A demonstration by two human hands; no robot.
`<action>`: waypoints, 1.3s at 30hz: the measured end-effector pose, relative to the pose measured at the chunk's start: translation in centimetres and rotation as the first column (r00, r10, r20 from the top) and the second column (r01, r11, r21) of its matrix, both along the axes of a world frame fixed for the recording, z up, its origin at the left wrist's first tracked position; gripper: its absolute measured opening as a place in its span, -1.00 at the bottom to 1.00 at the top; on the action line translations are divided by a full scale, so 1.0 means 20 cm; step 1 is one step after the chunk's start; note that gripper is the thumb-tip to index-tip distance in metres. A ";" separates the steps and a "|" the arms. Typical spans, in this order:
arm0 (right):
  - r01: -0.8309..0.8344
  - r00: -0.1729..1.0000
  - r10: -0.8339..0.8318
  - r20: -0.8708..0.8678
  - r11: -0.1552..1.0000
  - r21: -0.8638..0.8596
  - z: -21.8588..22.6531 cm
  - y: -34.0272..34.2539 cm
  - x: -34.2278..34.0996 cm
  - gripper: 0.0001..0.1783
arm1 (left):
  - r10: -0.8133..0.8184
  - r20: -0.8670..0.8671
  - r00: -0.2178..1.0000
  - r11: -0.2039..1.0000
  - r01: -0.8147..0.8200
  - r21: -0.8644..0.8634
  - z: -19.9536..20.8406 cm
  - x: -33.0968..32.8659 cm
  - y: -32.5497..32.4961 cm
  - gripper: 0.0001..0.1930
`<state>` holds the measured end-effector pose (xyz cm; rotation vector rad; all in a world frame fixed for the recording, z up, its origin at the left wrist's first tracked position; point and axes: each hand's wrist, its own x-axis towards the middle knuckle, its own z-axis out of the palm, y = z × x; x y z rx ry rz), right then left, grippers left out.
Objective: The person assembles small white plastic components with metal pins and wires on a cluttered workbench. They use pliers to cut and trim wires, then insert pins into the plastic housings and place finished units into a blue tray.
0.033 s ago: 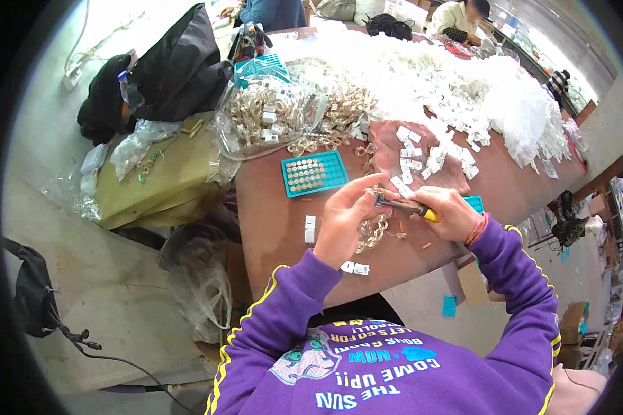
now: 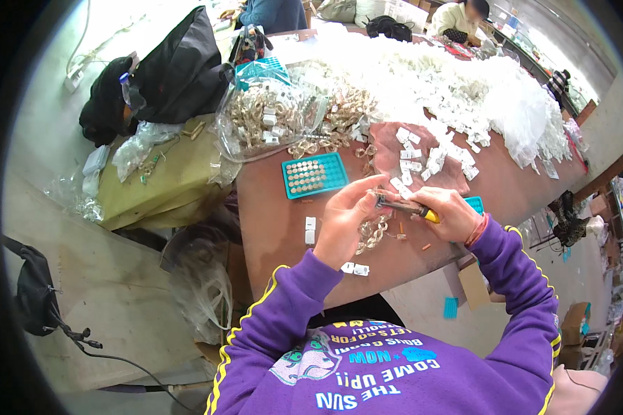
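Note:
My left hand (image 2: 351,218) pinches a small shiny part between thumb and fingertips; its kind is too small to make out. My right hand (image 2: 450,213) is closed around a hand tool with a yellow-and-black handle (image 2: 430,216), possibly pliers. The tool's dark metal end meets the small part at my left fingertips. Just beneath lies a cluster of clear, pale gold coiled pieces (image 2: 372,235). Beyond my left hand is a teal tray (image 2: 336,181), partly filled with rows of small round coppery pieces. White small blocks (image 2: 356,268) rest by my left wrist, and two more (image 2: 310,230) lie farther left.
A pink cloth (image 2: 387,138) carries scattered white blocks. Behind it rises a large heap of white pieces (image 2: 450,76). A clear bag of gold coils (image 2: 256,121) sits at the back left. Another teal tray (image 2: 474,203) shows past my right hand. Two people are beyond the table.

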<state>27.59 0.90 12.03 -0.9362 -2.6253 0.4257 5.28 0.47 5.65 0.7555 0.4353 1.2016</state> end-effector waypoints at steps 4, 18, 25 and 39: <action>-0.128 0.990 0.124 0.067 0.990 0.059 0.04 -0.05 -0.02 -0.61 | 0.092 -0.013 0.996 0.989 -0.093 -0.116 0.06 0.01 0.05 -0.62; 0.478 0.748 -0.586 0.310 0.801 0.360 -0.14 -0.14 0.51 -0.82 | 0.917 -0.388 0.092 0.396 -0.091 0.914 -0.22 0.00 0.99 -0.56; 0.666 0.690 -0.672 0.269 0.735 0.130 -0.15 -0.45 0.64 -0.67 | 0.744 -0.649 -0.155 0.639 -0.115 0.760 -0.27 -0.09 1.44 -0.77; 0.603 0.777 -0.619 0.117 0.784 0.147 -0.12 -0.36 0.53 -0.65 | 0.899 -0.434 0.055 0.438 -0.094 0.894 0.17 -0.27 1.26 -0.58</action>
